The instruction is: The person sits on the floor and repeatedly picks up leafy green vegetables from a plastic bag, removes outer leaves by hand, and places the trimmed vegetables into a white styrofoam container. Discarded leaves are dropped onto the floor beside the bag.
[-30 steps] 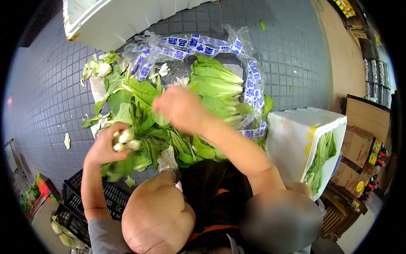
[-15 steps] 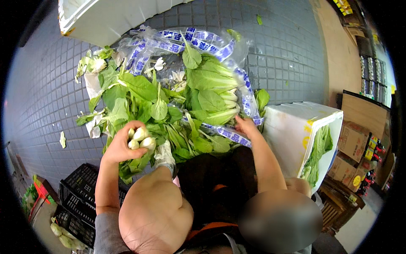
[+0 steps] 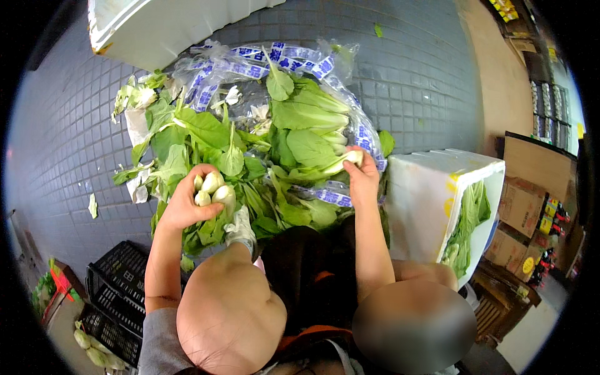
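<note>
A bunch of bok choy (image 3: 212,183) sits in my left hand (image 3: 182,206), its pale stem ends facing up and its green leaves hanging below. The fingers wrap round the stems. On the right, my right hand (image 3: 365,180) pinches the white base of one bok choy (image 3: 336,164), whose leaves lie against a stacked heap of bok choy (image 3: 309,115). That heap rests on a clear plastic bag (image 3: 290,61) with blue-and-white printed bands. Loose leaves (image 3: 203,128) are strewn between and beyond my hands.
A white foam box (image 3: 419,194) holding greens lies tipped at the right. Another white foam box (image 3: 169,31) stands at the far left. Black plastic crates (image 3: 122,275) are at the near left. Cardboard cartons (image 3: 520,203) stand at the far right, and grey tiles (image 3: 406,81) cover the floor.
My right hand has moved up and slightly left from beside the heap and now grips a stem base, which is raised a little. My left hand keeps its bunch, almost in place.
</note>
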Motion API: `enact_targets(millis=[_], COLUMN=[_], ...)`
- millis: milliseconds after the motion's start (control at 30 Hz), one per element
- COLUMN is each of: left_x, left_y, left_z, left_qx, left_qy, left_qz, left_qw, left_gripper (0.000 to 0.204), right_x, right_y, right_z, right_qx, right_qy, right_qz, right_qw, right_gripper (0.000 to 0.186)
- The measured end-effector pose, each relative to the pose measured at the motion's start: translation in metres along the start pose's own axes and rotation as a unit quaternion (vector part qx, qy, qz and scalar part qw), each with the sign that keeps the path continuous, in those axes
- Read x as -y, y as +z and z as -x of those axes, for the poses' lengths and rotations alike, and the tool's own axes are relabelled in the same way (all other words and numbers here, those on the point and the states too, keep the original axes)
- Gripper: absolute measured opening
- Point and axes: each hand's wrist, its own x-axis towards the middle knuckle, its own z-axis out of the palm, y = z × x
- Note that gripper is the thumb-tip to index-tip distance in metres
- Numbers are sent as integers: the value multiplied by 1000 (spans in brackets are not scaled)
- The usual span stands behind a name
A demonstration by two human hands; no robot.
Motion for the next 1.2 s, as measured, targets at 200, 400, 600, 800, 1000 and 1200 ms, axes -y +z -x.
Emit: enact_targets(millis=[200, 400, 600, 800, 1000, 1200], left_x=[-39, -87, -117, -111, -71, -72], left_y=[16, 54, 58, 51, 17, -14], left_z=[-3, -3, 28, 56, 63, 84], left_qx=[-20, 74, 11, -92, -135, -307], left_qy=[71, 195, 243, 226, 165, 94], left_qz=[33, 22, -212, -243, 92, 171], left_qw=[997, 978, 946, 939, 973, 932], left_gripper=[53, 56, 60, 61, 64, 53], right_x=[65, 112, 136, 139, 84, 73], right_y=[42, 98, 163, 191, 206, 213], right_z=[33, 64, 110, 118, 108, 99], right_qx=[144, 205, 319, 361, 416, 414], right_qy=[-93, -136, -231, -55, 27, 71], right_qz=[-64, -9, 34, -55, -52, -58], right_qw=[983, 969, 919, 929, 908, 906], right_gripper=[37, 29, 16, 22, 43, 44])
